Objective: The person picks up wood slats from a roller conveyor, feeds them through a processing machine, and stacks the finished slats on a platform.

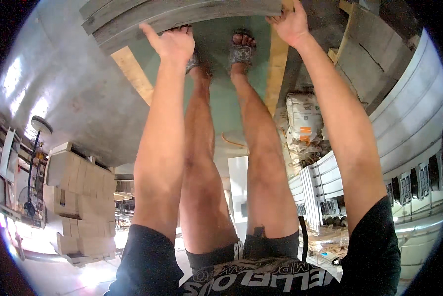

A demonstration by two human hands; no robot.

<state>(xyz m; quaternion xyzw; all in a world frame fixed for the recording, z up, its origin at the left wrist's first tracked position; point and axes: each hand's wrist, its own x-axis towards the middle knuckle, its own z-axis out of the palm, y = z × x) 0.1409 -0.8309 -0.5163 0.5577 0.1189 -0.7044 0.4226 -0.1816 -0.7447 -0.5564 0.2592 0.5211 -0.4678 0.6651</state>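
Long grey wood-grain planks (216, 11) lie across the top of the view, at least two of them side by side. My left hand (174, 44) is at the near edge of the nearest plank, thumb spread to the left and fingertips curled against its edge. Near that plank's right end, my right hand (290, 25) has its fingers curled at the edge and its thumb pointing up. Both hands appear to grip the same plank, though some fingertips are hidden. Below the planks are two pale wooden strips (132, 74) on the floor, one on each side of my feet.
To the right stand a stack of grey boards (367, 54) and a white sack (303, 116) with orange print. Stacked cardboard boxes (78, 197) are at the lower left, beside a fan-like stand (35, 148) with a round base. My sandalled feet (240, 52) are between the strips.
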